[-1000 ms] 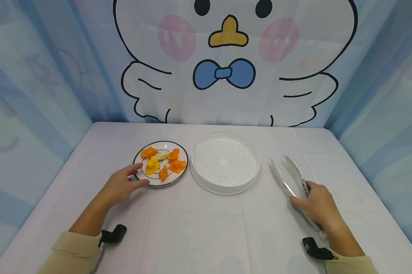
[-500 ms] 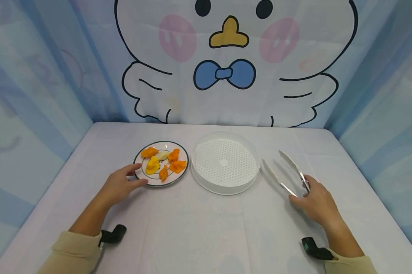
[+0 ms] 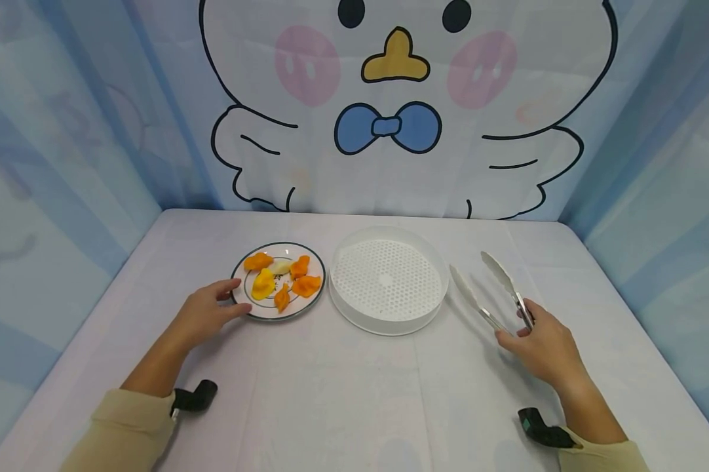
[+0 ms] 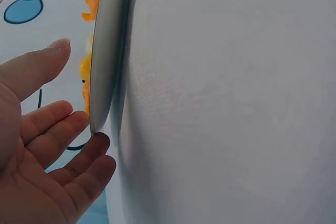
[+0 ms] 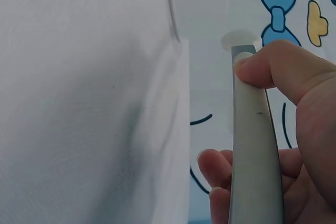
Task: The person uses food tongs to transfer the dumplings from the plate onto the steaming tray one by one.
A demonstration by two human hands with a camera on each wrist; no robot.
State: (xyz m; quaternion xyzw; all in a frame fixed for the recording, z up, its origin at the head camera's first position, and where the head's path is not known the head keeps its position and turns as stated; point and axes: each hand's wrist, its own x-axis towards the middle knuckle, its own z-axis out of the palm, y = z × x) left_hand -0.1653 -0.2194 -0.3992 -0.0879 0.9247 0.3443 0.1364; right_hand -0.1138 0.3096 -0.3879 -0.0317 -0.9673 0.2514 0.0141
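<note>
My left hand (image 3: pixel 207 314) is at the near left rim of a white plate (image 3: pixel 249 312) with a dark rim line. Its fingers are spread and loosely bent, with fingertips right at the rim in the left wrist view; the thumb (image 4: pixel 39 66) stands apart from it. Several orange and yellow pieces (image 3: pixel 263 284), soft and irregular, lie on the plate. My right hand (image 3: pixel 546 344) grips tongs (image 3: pixel 510 288) with pale tips and metal arms, thumb along one arm (image 5: pixel 255 145). The tongs' arms are spread with nothing between them, their tips pointing away from me.
Between the hands stands a round white tray (image 3: pixel 388 324) with a perforated base and low wall, right beside the plate. The table (image 3: pixel 337 400) has a white cloth. Behind it hangs a printed curtain (image 3: pixel 390 183); blue curtains flank both sides.
The tongs have come up and swung left, their tips now closer to the perforated tray. My left hand has drawn back slightly at the plate. Plate and tray stay in place.
</note>
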